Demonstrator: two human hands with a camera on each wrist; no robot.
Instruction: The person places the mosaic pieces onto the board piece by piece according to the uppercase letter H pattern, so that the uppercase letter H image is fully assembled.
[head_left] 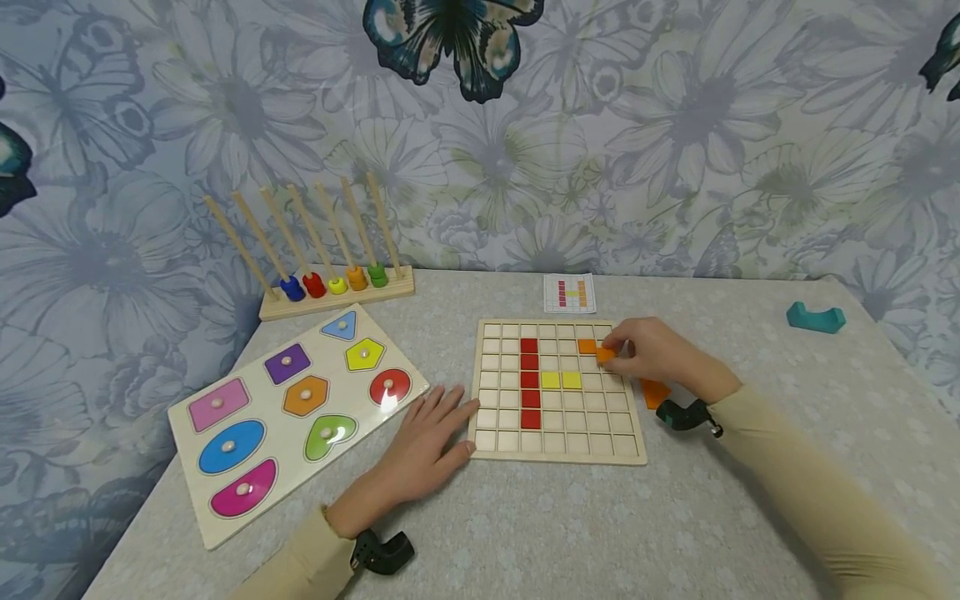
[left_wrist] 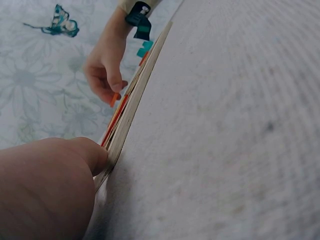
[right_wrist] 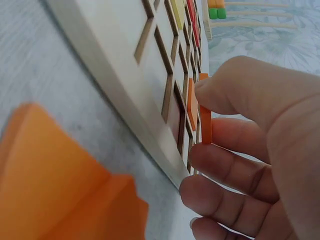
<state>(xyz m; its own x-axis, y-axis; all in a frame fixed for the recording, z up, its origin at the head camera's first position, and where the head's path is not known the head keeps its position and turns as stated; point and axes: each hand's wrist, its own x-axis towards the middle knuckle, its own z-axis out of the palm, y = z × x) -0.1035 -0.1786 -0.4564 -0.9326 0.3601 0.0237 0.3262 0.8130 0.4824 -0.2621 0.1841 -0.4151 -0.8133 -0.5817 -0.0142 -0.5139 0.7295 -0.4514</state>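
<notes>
A wooden grid board (head_left: 558, 446) lies on the table. It holds a column of several red square tiles (head_left: 529, 379), two yellow tiles (head_left: 561, 380) to their right, and an orange tile (head_left: 587, 347) near the upper right. My right hand (head_left: 651, 350) pinches another orange tile (right_wrist: 205, 122) between thumb and fingers, just above the board's right part, close beside the seated orange one. With fingers spread, my left hand (head_left: 427, 446) rests at the board's left edge; its thumb (left_wrist: 92, 155) touches the rim in the left wrist view.
Loose orange tiles (head_left: 656, 393) lie right of the board, partly under my right wrist. A pattern card (head_left: 569, 293) is behind it. Left stand a shape puzzle (head_left: 292, 487) and a peg stand (head_left: 337, 302) with coloured beads. A teal piece (head_left: 816, 317) sits far right.
</notes>
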